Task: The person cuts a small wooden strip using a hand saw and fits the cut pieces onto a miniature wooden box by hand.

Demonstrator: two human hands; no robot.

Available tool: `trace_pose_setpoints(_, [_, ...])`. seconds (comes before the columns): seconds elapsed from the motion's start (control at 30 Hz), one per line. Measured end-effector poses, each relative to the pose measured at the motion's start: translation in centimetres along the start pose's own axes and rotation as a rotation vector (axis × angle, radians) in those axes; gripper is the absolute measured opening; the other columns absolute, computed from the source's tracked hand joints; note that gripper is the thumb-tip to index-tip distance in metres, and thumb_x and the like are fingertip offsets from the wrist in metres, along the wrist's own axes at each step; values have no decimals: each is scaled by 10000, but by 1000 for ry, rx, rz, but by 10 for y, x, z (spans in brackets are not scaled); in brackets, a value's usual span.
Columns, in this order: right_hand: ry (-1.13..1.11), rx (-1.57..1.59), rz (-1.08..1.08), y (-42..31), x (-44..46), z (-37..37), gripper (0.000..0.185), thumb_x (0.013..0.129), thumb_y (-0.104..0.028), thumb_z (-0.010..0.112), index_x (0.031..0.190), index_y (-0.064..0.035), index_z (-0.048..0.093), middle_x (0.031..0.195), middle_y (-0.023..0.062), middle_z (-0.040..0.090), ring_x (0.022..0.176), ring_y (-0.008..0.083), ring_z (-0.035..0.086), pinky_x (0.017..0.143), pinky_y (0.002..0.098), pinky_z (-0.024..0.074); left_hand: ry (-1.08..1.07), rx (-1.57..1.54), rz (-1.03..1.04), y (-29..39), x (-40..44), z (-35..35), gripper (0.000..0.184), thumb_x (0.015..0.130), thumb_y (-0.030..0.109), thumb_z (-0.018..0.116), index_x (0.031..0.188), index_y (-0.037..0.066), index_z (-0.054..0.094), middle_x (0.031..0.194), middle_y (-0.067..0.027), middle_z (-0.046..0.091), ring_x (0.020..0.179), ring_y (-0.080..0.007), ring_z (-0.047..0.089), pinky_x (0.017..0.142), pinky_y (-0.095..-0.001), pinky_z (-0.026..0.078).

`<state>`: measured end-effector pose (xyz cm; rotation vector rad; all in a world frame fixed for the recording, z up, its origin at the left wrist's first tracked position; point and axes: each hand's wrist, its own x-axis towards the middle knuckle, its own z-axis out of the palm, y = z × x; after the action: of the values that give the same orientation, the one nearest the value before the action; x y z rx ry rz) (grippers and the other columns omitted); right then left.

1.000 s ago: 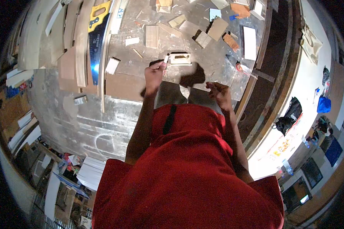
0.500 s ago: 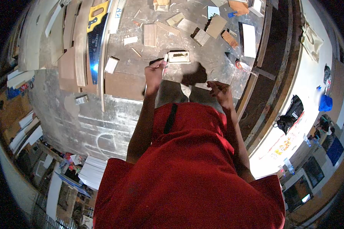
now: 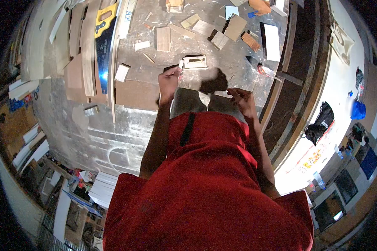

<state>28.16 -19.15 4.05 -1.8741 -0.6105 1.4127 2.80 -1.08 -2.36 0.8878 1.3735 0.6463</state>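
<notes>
My left hand (image 3: 169, 83) is closed, pinching a thin pale strip (image 3: 181, 64) that stands up from the fingertips. Right beside that strip lies a small pale wooden block (image 3: 195, 62) with a dark slot in its top. To the right, my right hand (image 3: 243, 101) is held in front of my body, thumb and fingers drawn together. Whatever is between those fingertips, if anything, is too small and dark to make out. The shadow of a head (image 3: 213, 81) falls between the two hands.
Wood offcuts (image 3: 163, 39) are scattered over the work surface ahead. A yellow-handled handsaw (image 3: 101, 54) lies on boards to the left. Something with a dark blade and red-and-clear handle (image 3: 264, 70) is at the right, near a wooden beam (image 3: 290, 78). A tape roll (image 3: 91, 110) sits at left.
Both hands keep nearly the same place and grip. The view has shifted very slightly.
</notes>
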Motion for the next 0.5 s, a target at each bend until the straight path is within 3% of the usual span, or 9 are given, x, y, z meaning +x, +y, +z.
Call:
trace_pose_setpoints(0.1, [12,-46,-21,5,1,-2,356,1005,-323,628,1142,-12,736,973,78,738,734,122,647,681,292,524,14,-40,96,-3,-1,-4,162,949,81,676,1028,-45,741,888,-67,727,751,-112,653,674,-266,543])
trace_pose_setpoints(0.17, [21,-49,-89,10,4,-3,342,1009,-324,622,1143,-32,740,972,75,737,726,129,647,672,290,522,64,340,299,1,-3,-16,121,947,80,673,950,-27,729,858,-53,701,755,-112,621,662,-259,508])
trace_pose_setpoints(0.3, [42,35,-5,10,8,-5,262,962,-203,641,1117,-17,741,974,96,758,814,141,672,754,312,537,53,294,274,46,-30,-28,125,947,81,655,925,-34,698,817,-57,680,737,-112,600,666,-263,483])
trace_pose_setpoints(0.37, [75,-189,-101,9,8,-4,367,987,-360,644,1110,-29,744,923,82,747,734,156,688,669,314,543,17,456,355,69,-43,-42,132,948,84,648,940,-38,698,820,-73,678,763,-117,608,697,-267,491])
trace_pose_setpoints(0.4, [144,-371,-92,-2,6,0,373,976,-363,651,1087,-20,744,869,89,753,717,149,694,657,317,549,12,438,374,73,-48,-47,112,942,62,638,925,-34,694,794,-55,653,735,-104,594,676,-257,481])
trace_pose_setpoints(0.5, [228,-318,-131,43,27,4,334,967,-333,655,1062,-27,750,845,110,754,703,148,696,639,318,548,-37,443,381,79,-64,-70,105,944,51,632,912,-28,693,782,-49,622,723,-91,568,661,-250,469])
